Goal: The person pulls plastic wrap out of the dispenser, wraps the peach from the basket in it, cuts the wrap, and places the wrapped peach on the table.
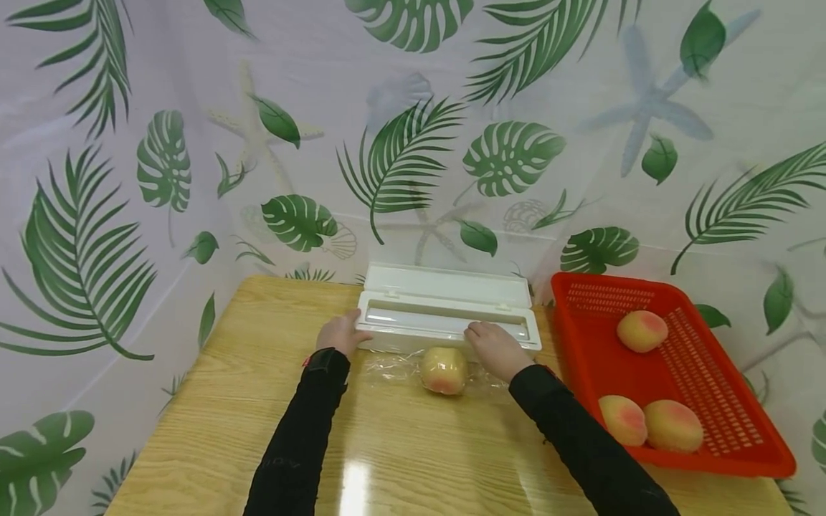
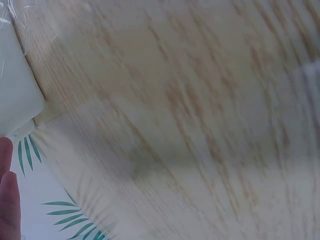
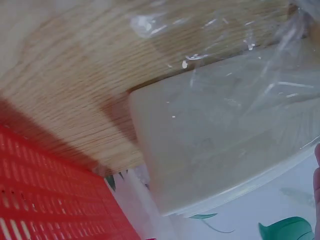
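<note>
A white plastic wrap dispenser [image 1: 445,342] stands on the table with its lid [image 1: 448,285] raised and a pale roll [image 1: 413,317] inside. My left hand [image 1: 338,335] grips its left end, thumb at the front wall. At the front rim, right of the middle, my right hand [image 1: 498,350] touches the dispenser with bent fingertips; whether they pinch anything is hidden. Clear plastic film [image 1: 390,367] hangs over the front wall and spreads onto the table. Against it sits a yellow-pink peach [image 1: 444,371], which the film seems to cover. Both wrist views show only finger edges beside the dispenser.
To the right stands a red perforated basket [image 1: 742,401] holding a peach [image 1: 642,331] at the back and two more peaches [image 1: 673,426] near its front. A leaf-patterned cloth [image 1: 413,172] hangs behind the wooden table [image 1: 258,358].
</note>
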{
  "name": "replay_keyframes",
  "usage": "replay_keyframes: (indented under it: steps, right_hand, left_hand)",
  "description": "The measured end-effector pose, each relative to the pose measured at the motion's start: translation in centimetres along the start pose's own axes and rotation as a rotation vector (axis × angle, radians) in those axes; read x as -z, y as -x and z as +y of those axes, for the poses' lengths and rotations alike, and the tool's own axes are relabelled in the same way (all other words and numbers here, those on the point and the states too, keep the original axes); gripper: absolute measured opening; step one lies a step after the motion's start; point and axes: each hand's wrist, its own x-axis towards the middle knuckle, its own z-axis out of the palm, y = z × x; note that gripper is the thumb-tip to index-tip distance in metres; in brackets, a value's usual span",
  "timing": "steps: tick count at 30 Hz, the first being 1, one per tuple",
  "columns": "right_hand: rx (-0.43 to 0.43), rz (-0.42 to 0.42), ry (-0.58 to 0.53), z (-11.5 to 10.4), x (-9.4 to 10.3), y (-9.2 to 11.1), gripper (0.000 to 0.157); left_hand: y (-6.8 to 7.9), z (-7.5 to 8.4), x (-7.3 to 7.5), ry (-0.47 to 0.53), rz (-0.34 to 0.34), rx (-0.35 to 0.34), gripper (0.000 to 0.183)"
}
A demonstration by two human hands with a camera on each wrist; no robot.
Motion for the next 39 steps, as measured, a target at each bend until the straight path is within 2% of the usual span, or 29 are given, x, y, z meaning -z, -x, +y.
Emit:
replay_keyframes:
  steps: [6, 11, 18, 21, 23, 26, 29, 33, 39]
  right_hand:
    - [-0.062, 0.000, -0.064, 0.7, -0.2, 1.0, 0.028]
    - [-0.139, 0.015, -0.114, 1.2, -0.7, 2.2, 0.028]
    - [-0.214, 0.125, -0.187, 1.2, -1.3, 2.6, 0.030]
    - [-0.330, 0.147, -0.293, 0.9, -1.5, 2.6, 0.027]
    - [-0.440, 0.159, -0.388, 0.7, -1.5, 2.7, 0.027]
    - [-0.616, 0.200, -0.522, 0.5, -1.5, 2.7, 0.033]
    - [-0.771, 0.243, -0.598, 0.4, -1.4, 2.8, 0.047]
    - [-0.904, 0.208, -0.624, 0.5, -1.3, 2.5, 0.068]
    - [-1.025, 0.096, -0.601, 0.6, -1.3, 2.0, 0.094]
  left_hand:
    - [0.0, 0.0, 0.1, 0.006, 0.013, -0.016, 0.059]
    - [0.2, 0.2, 0.1, 0.020, 0.015, -0.003, 0.059]
    - [0.3, 0.4, 0.3, 0.031, 0.010, 0.015, 0.059]
    - [0.4, 0.4, 0.2, 0.027, 0.014, 0.015, 0.059]
    - [0.4, 0.5, 0.1, 0.033, 0.012, 0.017, 0.059]
    - [0.4, 0.5, -0.1, 0.044, 0.005, 0.021, 0.059]
    - [0.4, 0.4, -0.3, 0.043, 0.001, 0.021, 0.060]
    - [0.3, 0.3, -0.4, 0.035, 0.007, 0.027, 0.061]
    - [0.2, 0.1, -0.3, 0.028, 0.026, 0.015, 0.060]
